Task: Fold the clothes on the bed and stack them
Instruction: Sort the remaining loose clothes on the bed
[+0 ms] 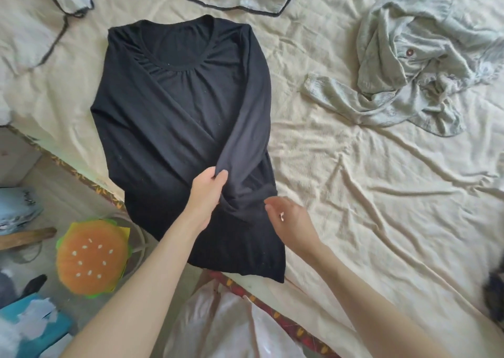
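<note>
Head view, one black top [174, 128], left hand [206, 194] pinching its sleeve [245, 107], right hand [289, 218] loose

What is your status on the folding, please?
Left hand grips sleeve of black long-sleeved top. Right hand open beside it. Crumpled grey-green garment unfolded.

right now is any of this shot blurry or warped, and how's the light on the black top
Head view: soft, even daylight, no hard shadows; the black long-sleeved top reads so dark that its folds barely show. The right hand is slightly motion-blurred, the left hand sharper. Wide-angle distortion bends the bed edge.
</note>
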The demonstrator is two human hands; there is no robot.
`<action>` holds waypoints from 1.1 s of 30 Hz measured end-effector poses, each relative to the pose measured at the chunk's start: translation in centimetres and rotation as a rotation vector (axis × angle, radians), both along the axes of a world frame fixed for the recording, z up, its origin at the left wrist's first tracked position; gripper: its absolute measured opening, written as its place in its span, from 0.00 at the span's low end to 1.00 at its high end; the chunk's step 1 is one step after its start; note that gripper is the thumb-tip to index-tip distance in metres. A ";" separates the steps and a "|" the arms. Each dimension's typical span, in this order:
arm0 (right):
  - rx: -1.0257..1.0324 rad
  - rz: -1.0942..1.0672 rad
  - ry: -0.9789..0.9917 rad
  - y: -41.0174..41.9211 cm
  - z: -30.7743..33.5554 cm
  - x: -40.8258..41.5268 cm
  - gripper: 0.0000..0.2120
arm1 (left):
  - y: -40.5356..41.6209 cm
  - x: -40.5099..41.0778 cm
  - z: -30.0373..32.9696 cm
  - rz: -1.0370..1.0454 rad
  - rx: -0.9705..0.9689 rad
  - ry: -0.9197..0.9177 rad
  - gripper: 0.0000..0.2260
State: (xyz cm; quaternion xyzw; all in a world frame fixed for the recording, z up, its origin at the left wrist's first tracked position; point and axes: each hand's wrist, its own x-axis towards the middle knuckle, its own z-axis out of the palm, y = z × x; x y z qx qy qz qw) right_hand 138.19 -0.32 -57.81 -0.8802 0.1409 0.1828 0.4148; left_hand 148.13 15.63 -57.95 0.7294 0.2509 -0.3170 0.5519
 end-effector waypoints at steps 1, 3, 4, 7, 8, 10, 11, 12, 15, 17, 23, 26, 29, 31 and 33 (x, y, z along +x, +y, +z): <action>0.026 -0.047 0.046 -0.1 0.2 0.3 0.13 | 1.2 0.1 0.3 0.011 0.025 -0.046 0.06; 0.077 -0.116 0.130 0.3 0.6 1.2 0.16 | 3.7 0.3 0.8 0.015 0.130 -0.152 0.08; 0.110 -0.144 0.166 0.7 0.7 1.8 0.18 | 4.9 0.5 1.0 0.005 0.203 -0.189 0.09; 0.167 -0.156 0.232 2.2 0.9 3.8 0.21 | 8.5 1.3 0.5 0.011 0.360 -0.151 0.15; 0.171 -0.144 0.246 2.8 0.8 4.5 0.22 | 9.7 1.6 -0.1 0.019 0.389 -0.094 0.17; 0.180 -0.131 0.270 3.7 0.5 5.7 0.22 | 11.6 2.1 -1.1 0.036 0.423 0.003 0.18; 0.183 -0.129 0.285 4.0 0.3 6.3 0.22 | 12.5 2.3 -1.7 0.044 0.430 0.023 0.18; 0.184 -0.132 0.301 4.2 0.1 6.9 0.22 | 13.2 2.5 -2.2 0.043 0.438 0.024 0.18; 0.177 -0.163 0.346 4.6 -0.9 9.0 0.21 | 14.4 3.7 -3.4 -0.020 0.489 -0.009 0.15; 0.162 -0.191 0.381 4.7 -1.8 10.8 0.20 | 14.5 5.3 -4.0 -0.098 0.533 -0.036 0.13; 0.499 -0.692 0.440 5.0 -3.8 18.3 0.18 | 12.1 12.7 -4.7 -0.371 0.603 -0.177 0.13; 0.640 -0.890 0.547 5.1 -4.4 21.5 0.16 | 9.7 17.0 -4.6 -0.474 0.683 -0.249 0.09; 0.944 -1.158 0.564 4.9 -5.2 24.3 0.18 | 6.7 21.8 -5.0 -0.585 0.676 -0.385 0.09; 1.059 -1.380 0.454 4.3 -5.7 25.4 0.21 | 4.6 24.7 -5.4 -0.622 0.559 -0.395 0.11; 1.080 -1.528 0.388 3.5 -5.9 25.8 0.22 | 2.6 26.8 -5.8 -0.647 0.457 -0.360 0.15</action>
